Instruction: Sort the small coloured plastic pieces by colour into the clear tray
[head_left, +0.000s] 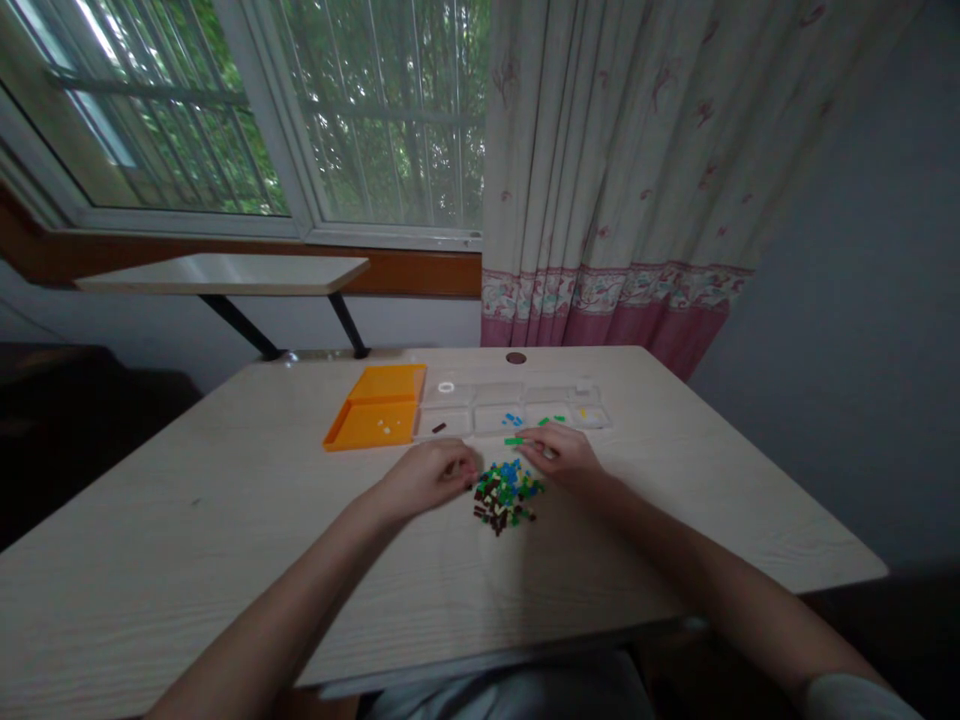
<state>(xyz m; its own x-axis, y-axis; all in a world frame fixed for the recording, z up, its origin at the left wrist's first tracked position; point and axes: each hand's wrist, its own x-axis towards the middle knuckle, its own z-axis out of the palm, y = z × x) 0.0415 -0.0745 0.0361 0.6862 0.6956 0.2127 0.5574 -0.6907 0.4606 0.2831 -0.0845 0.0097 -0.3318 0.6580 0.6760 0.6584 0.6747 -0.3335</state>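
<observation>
A small heap of tiny bricks [506, 493] in blue, green, yellow and dark brown lies on the pale wooden table [225, 540]. My left hand [431, 475] rests at the heap's left edge, fingers curled together over something too small to name. My right hand [564, 455] sits just right of and behind the heap, pinching a green brick [514, 441] at its fingertips. Just beyond both hands lies a clear compartment tray [517, 408] holding a few blue, green, yellow and brown pieces in separate cells.
An orange lid or tray [375, 410] with a couple of small pieces lies left of the clear tray. A round cable hole [516, 357] is at the table's far edge. Behind are a wall shelf [225, 273], a window and a curtain [637, 170].
</observation>
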